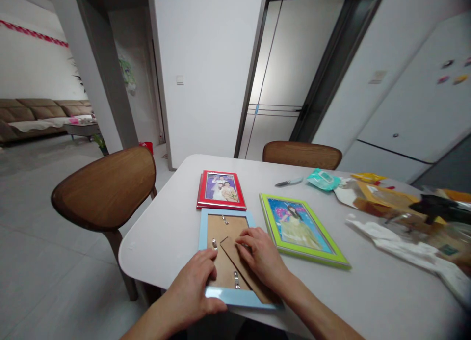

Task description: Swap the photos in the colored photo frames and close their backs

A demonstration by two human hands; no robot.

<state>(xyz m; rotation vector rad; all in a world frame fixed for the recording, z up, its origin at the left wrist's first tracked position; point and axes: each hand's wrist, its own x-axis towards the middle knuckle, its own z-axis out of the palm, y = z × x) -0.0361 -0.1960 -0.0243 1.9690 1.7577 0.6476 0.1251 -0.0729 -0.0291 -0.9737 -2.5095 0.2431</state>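
Observation:
A light blue picture frame (204, 230) lies face down at the near edge of the white table (172, 212), its brown backing board (225, 229) and small metal clips showing. My left hand (195, 281) rests on the frame's lower left corner, thumb along the bottom rail, fingers flat on the backing near a clip. My right hand (259, 254) lies flat on the backing's fold-out stand, fingers stretched out. A red frame (220, 189) with a photo lies just beyond. To the right lies a green frame (301, 228) with a picture of a figure in a dress.
Two brown wooden chairs stand at the table, one at the left (106, 190) and one at the far side (301, 154). A small knife (289, 182), a teal wipes pack (323, 179), yellow packets (382, 195) and white wrapping (408, 251) crowd the table's right side.

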